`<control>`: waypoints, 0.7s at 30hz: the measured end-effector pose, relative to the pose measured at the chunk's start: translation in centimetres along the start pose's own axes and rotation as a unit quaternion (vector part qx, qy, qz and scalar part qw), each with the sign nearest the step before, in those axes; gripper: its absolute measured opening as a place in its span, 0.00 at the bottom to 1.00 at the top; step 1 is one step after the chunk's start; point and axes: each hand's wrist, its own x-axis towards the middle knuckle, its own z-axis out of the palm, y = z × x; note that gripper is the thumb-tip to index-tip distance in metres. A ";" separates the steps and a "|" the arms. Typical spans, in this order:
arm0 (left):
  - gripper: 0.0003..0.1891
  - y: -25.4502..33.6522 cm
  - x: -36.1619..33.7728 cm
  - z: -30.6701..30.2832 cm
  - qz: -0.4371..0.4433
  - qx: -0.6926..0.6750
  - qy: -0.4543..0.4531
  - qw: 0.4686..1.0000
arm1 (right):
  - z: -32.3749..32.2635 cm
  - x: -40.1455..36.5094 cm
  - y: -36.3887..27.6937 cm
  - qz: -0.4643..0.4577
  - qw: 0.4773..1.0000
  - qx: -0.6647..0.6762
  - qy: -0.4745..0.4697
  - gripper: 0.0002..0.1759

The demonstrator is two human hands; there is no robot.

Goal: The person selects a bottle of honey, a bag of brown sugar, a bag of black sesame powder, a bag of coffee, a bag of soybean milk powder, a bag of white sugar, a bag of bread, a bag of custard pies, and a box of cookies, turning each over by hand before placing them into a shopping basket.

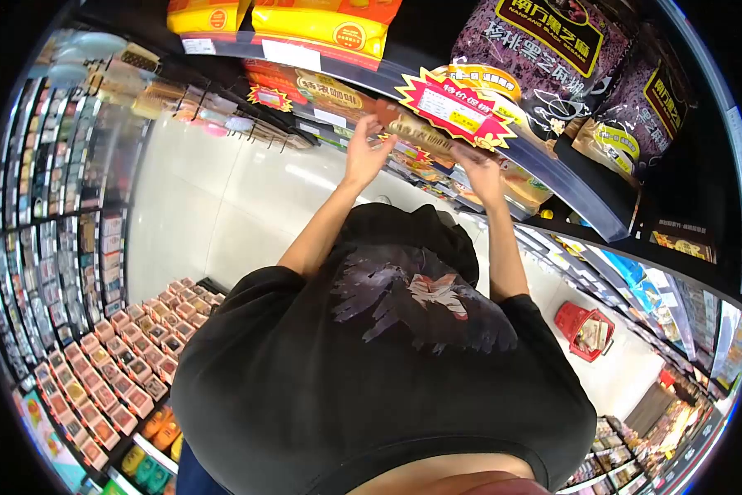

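Under the shelf edge, between your hands: a brown coffee box (pixel 420 132), lying lengthwise from your left hand towards your right, its pale lettering facing up and partly blurred.
Left hand (pixel 368 154): partly open at the left end of the brown coffee box, fingers bent and thumb held apart; you have no closed grip there, and whether your fingertips touch the box you cannot tell.
Right hand (pixel 479 169): at the box's right end, fingers reaching up beneath the price sign; blur and shadow hide the fingertips, so how far it is open, or whether it has hold of the box, you cannot tell.
Price sign (pixel 456 111): red with a jagged yellow border, on the shelf edge just above the box and overlapping part of it in your view.
Orange coffee pack (pixel 330 92): on the lower level, just left of the brown coffee box.
Upper shelf: 2 yellow bags at your left, and 2 large purple-and-black sesame bags (pixel 544 54) at your right.
Red basket (pixel 585 332): on the pale floor (pixel 247 194) to your right, well apart from your hands, with items inside.
Pink boxes (pixel 107 371): many small ones in rows, low at your left.
Black shirt (pixel 387 371): yours, short-sleeved, with a printed picture.
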 end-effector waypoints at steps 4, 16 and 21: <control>0.26 0.8 -0.3 -1.9 0.012 0.024 -0.036 0.999 | 2.3 -1.7 1.8 -0.231 0.968 0.091 -0.031 0.22; 0.26 1.4 -1.0 -1.7 0.003 -0.020 -0.164 0.986 | 1.0 -4.9 -2.6 -0.442 0.865 -0.202 0.126 0.17; 0.38 5.1 -5.1 1.4 -0.081 0.020 -0.314 0.946 | -6.3 -11.5 -6.0 -0.406 0.889 -0.135 0.163 0.17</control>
